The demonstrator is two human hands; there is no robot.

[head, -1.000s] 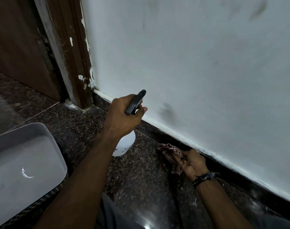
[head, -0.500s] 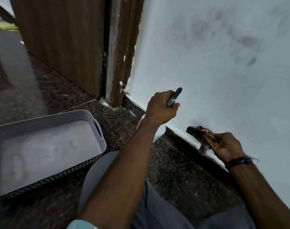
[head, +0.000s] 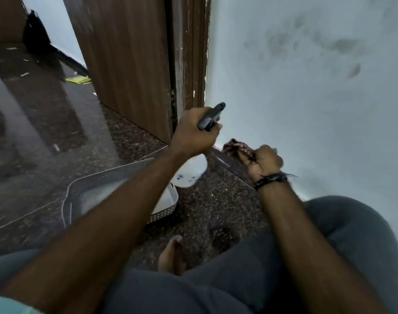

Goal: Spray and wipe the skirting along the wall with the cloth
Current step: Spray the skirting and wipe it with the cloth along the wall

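While left hand (head: 193,134) grips spray bottle (head: 192,171), right hand (head: 262,158) clenches cloth (head: 235,147) against skirting (head: 233,159) by wall (head: 306,98)

— What's under you here?

— A dark speckled stone floor (head: 216,205), glossy enough to throw back pale streaks of light on your left.

— And what's sitting on it?

— A white perforated basket (head: 164,207) rests on it just left of your knees, partly hidden by your forearm. Your bare foot (head: 171,254) is planted on it between your legs.

— Anything further off?

— A flat yellow-green scrap (head: 78,80) lies on it past the brown door (head: 125,64), whose bottom edge comes down to the floor. A few pale flecks are scattered on it out to the left, too blurred to name
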